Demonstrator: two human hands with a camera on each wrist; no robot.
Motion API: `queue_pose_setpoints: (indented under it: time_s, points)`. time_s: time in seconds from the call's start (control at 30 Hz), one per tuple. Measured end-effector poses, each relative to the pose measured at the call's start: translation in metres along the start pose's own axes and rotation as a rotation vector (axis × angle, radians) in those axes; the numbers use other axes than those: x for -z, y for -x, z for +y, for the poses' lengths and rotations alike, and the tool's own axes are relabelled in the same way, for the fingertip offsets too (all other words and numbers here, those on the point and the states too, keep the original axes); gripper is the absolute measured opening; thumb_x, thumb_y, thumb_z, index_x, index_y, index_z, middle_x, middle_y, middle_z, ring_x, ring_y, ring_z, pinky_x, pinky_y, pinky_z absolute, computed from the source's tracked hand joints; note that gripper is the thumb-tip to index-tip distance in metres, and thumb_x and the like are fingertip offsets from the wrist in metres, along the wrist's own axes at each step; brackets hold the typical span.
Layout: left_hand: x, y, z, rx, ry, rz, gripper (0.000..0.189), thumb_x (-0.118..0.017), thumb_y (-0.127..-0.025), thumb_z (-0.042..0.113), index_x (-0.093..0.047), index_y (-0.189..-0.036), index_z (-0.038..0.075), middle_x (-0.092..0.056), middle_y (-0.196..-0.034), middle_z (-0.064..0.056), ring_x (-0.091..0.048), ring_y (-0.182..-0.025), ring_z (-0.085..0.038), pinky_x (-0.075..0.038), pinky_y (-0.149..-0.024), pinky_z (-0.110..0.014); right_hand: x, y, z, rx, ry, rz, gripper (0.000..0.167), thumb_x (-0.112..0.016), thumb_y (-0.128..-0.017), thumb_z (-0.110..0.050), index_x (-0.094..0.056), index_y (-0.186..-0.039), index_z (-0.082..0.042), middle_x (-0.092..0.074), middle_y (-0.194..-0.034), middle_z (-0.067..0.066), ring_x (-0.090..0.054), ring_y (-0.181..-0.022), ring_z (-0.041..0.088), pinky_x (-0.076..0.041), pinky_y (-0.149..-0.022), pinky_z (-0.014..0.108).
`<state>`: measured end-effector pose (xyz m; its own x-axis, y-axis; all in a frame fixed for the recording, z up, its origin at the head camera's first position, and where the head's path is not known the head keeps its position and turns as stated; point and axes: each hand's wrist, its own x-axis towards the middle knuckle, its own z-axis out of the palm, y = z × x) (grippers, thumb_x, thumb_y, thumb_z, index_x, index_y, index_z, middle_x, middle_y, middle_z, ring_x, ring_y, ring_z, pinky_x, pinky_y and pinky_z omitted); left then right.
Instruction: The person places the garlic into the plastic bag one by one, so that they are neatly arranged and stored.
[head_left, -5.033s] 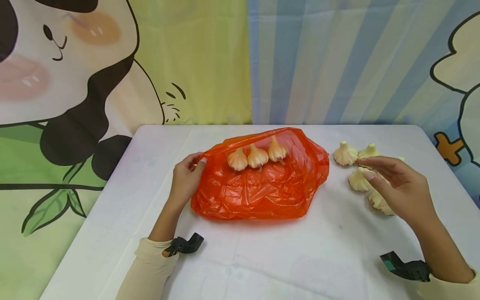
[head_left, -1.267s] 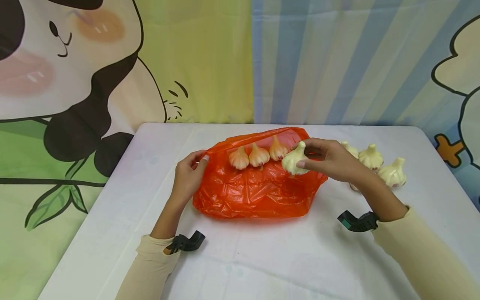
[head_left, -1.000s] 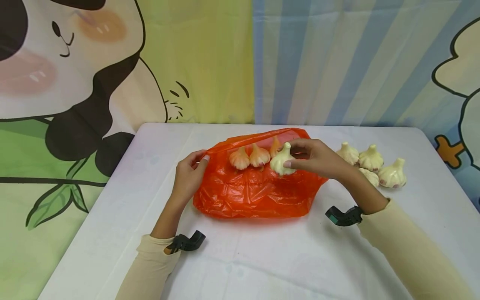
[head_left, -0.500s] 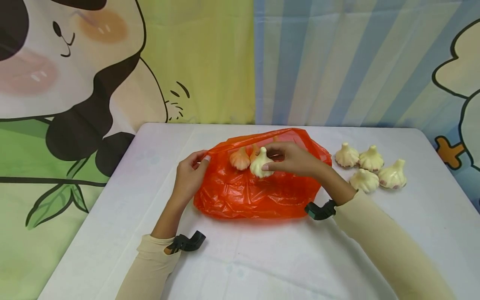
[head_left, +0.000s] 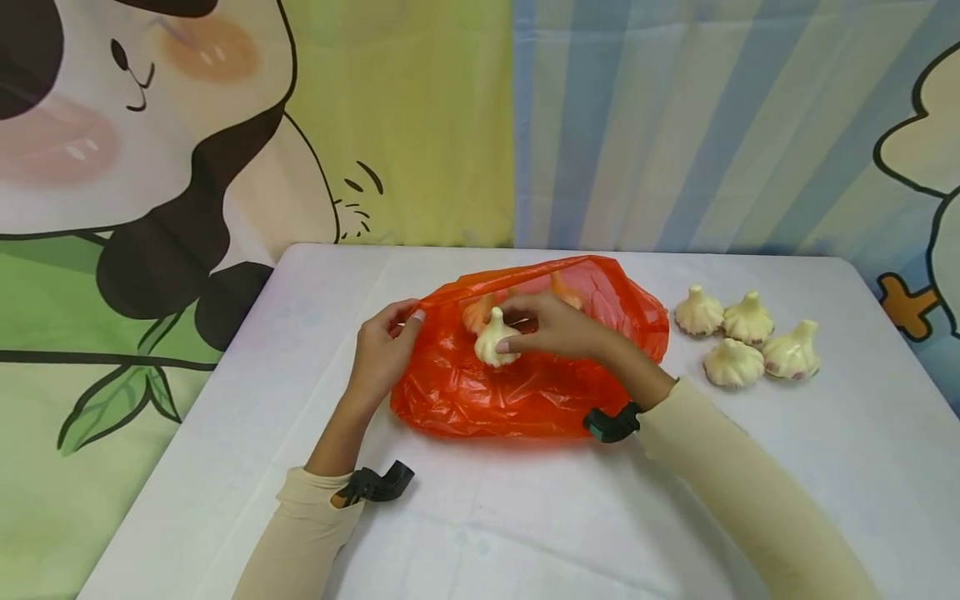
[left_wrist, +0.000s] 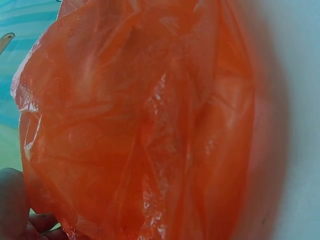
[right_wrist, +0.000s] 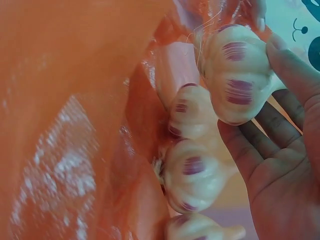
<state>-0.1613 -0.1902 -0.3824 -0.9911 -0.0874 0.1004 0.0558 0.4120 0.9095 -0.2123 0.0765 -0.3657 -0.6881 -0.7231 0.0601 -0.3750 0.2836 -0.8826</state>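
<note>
A red plastic bag [head_left: 525, 400] lies on the table, its mouth held up at the left. My left hand [head_left: 381, 354] pinches the left end of its rim between thumb and fingers. Between the thumb and fingers of my right hand [head_left: 558, 329] is a garlic bulb [head_left: 495, 340], neck upward, at the bag's mouth. Purple streaks mark this garlic bulb [right_wrist: 240, 70] in the right wrist view. Below it a row of three garlic bulbs [right_wrist: 192, 172] sits inside the bag; in the head view my right hand partly hides them. Red film fills most of the left wrist view.
Several loose garlic bulbs [head_left: 733, 363] stand in a cluster right of the bag. The white table [head_left: 480, 517] ends at its back edge against a printed curtain [head_left: 420, 125] with a panda. Each wrist wears a black camera mount [head_left: 611, 423].
My right hand, empty over the loose garlic five seconds ago, has picked up one bulb and carried it left across the bag's mouth. My left hand keeps its hold on the rim.
</note>
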Motion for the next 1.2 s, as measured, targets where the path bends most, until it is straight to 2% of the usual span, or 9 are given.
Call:
queue_pose_setpoints:
  time_s: [0.17,0.47,0.7,0.8,1.03,1.2]
  points:
    - [-0.001,0.0,0.0,-0.004,0.001,-0.002,0.035,-0.055,-0.099,0.028,-0.063,-0.126,0.007,-0.063,-0.116,-0.007,-0.059,-0.096,-0.021,-0.052,-0.087,-0.036,-0.006,-0.003,0.004,-0.007,-0.002,-0.02,0.041,-0.076,-0.085,-0.011,-0.062,-0.123,0.001,-0.064,-0.114,0.007,-0.062,-0.104,0.024,-0.051,-0.09,0.037]
    - [-0.001,0.0,0.001,-0.014,-0.004,-0.008,0.037,-0.055,-0.099,0.03,-0.062,-0.127,0.007,-0.063,-0.117,-0.007,-0.06,-0.097,-0.021,-0.052,-0.087,-0.036,-0.011,-0.009,0.003,-0.011,0.068,-0.042,0.046,-0.076,-0.086,-0.017,-0.062,-0.126,-0.001,-0.065,-0.114,0.002,-0.062,-0.105,0.019,-0.05,-0.092,0.036]
    - [-0.001,0.001,0.002,-0.015,-0.005,-0.019,0.037,-0.055,-0.099,0.03,-0.062,-0.128,0.007,-0.062,-0.118,-0.007,-0.06,-0.1,-0.02,-0.052,-0.088,-0.036,-0.016,-0.012,0.008,-0.003,0.013,-0.062,0.039,-0.077,-0.085,-0.011,-0.063,-0.119,0.001,-0.064,-0.109,0.006,-0.061,-0.102,0.02,-0.051,-0.09,0.034]
    - [-0.001,0.001,0.002,-0.014,-0.004,-0.019,0.037,-0.055,-0.099,0.03,-0.062,-0.128,0.007,-0.062,-0.118,-0.007,-0.06,-0.099,-0.021,-0.052,-0.088,-0.036,-0.018,-0.013,0.01,-0.005,0.036,-0.062,0.04,-0.077,-0.084,-0.012,-0.063,-0.12,0.0,-0.065,-0.11,0.006,-0.061,-0.101,0.019,-0.051,-0.09,0.034]
    - [-0.001,0.001,0.001,-0.009,-0.012,-0.016,0.037,-0.056,-0.099,0.029,-0.062,-0.127,0.006,-0.063,-0.117,-0.007,-0.06,-0.098,-0.022,-0.053,-0.086,-0.036,-0.024,-0.014,0.013,-0.044,0.057,-0.106,0.048,-0.076,-0.086,-0.016,-0.06,-0.128,0.0,-0.063,-0.12,0.005,-0.059,-0.11,0.018,-0.048,-0.095,0.036]
    - [-0.001,0.0,0.0,-0.008,-0.019,-0.013,0.037,-0.055,-0.099,0.03,-0.062,-0.127,0.007,-0.063,-0.117,-0.006,-0.059,-0.098,-0.021,-0.053,-0.086,-0.036,-0.025,-0.014,0.014,-0.026,0.035,-0.098,0.05,-0.076,-0.086,-0.014,-0.059,-0.131,-0.001,-0.061,-0.127,0.007,-0.057,-0.118,0.019,-0.046,-0.098,0.037]
